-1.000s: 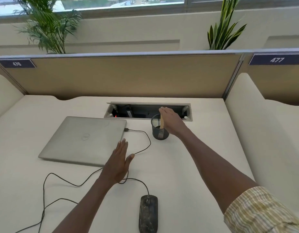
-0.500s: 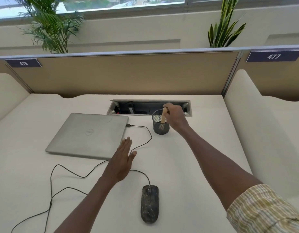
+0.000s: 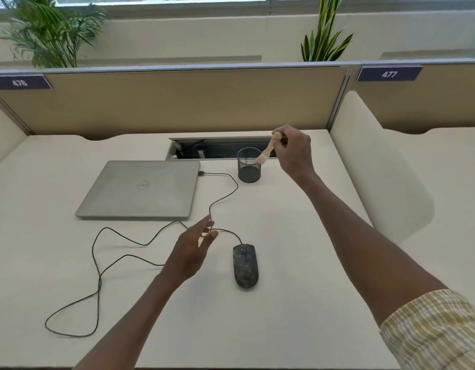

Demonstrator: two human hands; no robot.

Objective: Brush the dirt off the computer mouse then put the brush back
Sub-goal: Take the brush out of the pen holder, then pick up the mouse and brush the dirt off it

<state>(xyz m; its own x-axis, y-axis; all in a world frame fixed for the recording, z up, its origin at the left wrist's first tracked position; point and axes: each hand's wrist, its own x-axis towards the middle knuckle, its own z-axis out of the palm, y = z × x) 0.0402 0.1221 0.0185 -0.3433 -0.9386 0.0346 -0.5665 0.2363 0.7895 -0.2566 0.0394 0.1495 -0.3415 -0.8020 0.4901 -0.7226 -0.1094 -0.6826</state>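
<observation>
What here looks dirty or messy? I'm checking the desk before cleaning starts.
The computer mouse is speckled with pale dirt across its dark top. Its cable sprawls in loose loops over the desk. Nothing looks spilled or broken.

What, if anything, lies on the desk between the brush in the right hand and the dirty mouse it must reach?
Nothing visible blocks it. The brush, held by the right hand above the mesh cup, has bare desk down to the mouse; the cable runs left.

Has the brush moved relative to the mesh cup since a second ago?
Yes. The brush has risen out of the mesh cup; it is now held by the right hand, bristles at the cup's rim.
</observation>
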